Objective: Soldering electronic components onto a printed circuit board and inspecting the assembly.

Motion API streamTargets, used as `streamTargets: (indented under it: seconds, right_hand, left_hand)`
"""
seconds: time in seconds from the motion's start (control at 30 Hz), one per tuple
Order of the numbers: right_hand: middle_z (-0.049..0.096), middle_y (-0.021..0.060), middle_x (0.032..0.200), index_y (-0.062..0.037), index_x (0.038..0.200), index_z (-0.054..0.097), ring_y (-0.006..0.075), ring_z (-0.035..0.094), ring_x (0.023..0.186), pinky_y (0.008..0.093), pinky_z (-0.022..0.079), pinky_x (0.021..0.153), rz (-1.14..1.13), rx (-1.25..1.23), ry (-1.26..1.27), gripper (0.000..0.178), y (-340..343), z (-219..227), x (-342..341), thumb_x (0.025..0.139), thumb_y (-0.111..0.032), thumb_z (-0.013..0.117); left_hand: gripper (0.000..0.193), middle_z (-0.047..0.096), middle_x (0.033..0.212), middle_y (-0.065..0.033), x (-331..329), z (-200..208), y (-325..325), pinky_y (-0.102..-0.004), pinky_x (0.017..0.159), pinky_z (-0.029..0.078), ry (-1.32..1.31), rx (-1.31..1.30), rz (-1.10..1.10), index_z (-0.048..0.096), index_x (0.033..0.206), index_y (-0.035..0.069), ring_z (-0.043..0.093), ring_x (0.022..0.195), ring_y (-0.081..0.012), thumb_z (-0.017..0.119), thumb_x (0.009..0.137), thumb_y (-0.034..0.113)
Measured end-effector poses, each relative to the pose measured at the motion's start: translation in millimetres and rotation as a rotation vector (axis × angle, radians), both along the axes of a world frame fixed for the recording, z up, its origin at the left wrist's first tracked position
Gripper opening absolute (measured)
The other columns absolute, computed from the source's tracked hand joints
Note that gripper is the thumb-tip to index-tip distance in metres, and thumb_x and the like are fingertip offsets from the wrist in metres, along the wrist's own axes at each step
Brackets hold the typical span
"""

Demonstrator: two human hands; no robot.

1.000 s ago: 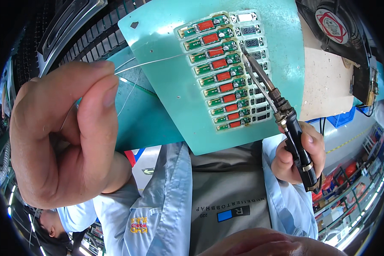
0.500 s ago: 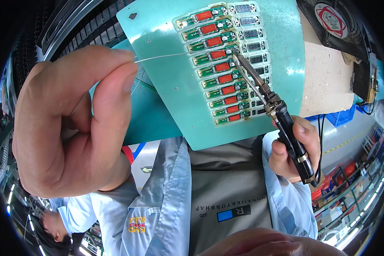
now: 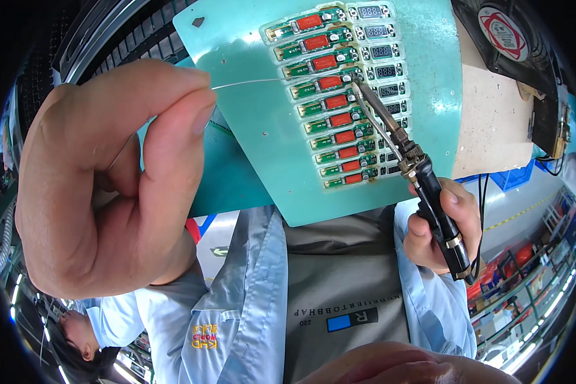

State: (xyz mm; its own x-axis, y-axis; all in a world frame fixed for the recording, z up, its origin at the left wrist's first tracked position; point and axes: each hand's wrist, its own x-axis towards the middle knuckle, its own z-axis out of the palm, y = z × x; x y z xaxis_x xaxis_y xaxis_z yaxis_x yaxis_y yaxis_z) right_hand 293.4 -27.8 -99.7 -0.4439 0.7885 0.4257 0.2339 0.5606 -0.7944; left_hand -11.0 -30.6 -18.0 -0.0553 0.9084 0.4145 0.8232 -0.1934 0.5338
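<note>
Between thumb and forefinger, my left hand [image 3: 118,185] pinches a thin strand of solder wire [image 3: 246,84], whose free end reaches toward the circuit boards. My right hand [image 3: 451,224] is closed round the black handle of a soldering iron [image 3: 432,203]. A second thin metal tube runs along the iron's shaft. The tip touches or hovers just over the right end of a green circuit board with a red block [image 3: 331,82], fourth from the top; which of the two I cannot tell. Several such boards sit in slots of a light green plate [image 3: 256,160], beside a column of small display modules [image 3: 381,51].
A black fan [image 3: 502,32] stands at the upper right on a beige board [image 3: 489,121]. A black cable [image 3: 482,192] hangs by my right hand. Blue bins [image 3: 513,177] lie beyond the bench. Behind at lower left is another person [image 3: 83,333] in light blue.
My left hand has shifted slightly right with the solder wire. The plate and boards sit a touch further right in view. The iron stays at the same board.
</note>
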Motion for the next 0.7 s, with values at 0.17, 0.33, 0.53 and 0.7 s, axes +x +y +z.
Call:
streamTargets:
  seconds: [0.17,0.33,0.53,0.7]
  right_hand:
    - [0.069,0.0203,0.095,0.0049,0.123,0.061,0.027,0.072,0.079,0.0331,0.057,0.066,0.008,0.03,-0.037,0.051,2.0,0.7,2.4,0.08,-0.003,0.087]
    - [0.07,0.0199,0.094,0.0055,0.123,0.06,0.0278,0.072,0.079,0.0338,0.058,0.066,0.006,0.04,-0.057,0.052,1.0,-0.2,3.7,0.08,-0.005,0.087]
    - [0.07,0.0203,0.093,0.0057,0.123,0.06,0.028,0.072,0.079,0.0342,0.058,0.065,0.012,0.031,-0.041,0.052,0.9,1.3,2.2,0.081,-0.007,0.087]
    - [0.07,0.0211,0.094,0.0059,0.123,0.06,0.0279,0.072,0.078,0.0343,0.058,0.065,-0.004,0.017,-0.03,0.051,-0.5,-0.5,3.3,0.082,-0.007,0.087]
  left_hand:
    - [0.014,0.071,0.081,-0.0139,-4.0,-7.9,3.0,-0.0142,0.056,0.036,-0.003,-0.001,-0.051,0.07,0.093,-0.012,0.055,0.062,-0.0056,0.069,0.08,-0.018]
    - [0.013,0.07,0.08,-0.0136,-3.6,-9.0,4.2,-0.0141,0.057,0.035,0.013,0.014,-0.062,0.07,0.093,-0.013,0.054,0.062,-0.0053,0.068,0.081,-0.018]
    - [0.014,0.07,0.081,-0.0143,-0.9,-0.4,0.1,-0.0145,0.058,0.037,0.014,-0.002,0.038,0.069,0.094,-0.013,0.056,0.063,-0.007,0.069,0.081,-0.017]
    - [0.012,0.071,0.083,-0.0169,-5.6,-0.8,0.9,-0.0149,0.059,0.039,0.015,-0.032,-0.026,0.069,0.093,-0.013,0.058,0.064,-0.0087,0.071,0.082,-0.015]
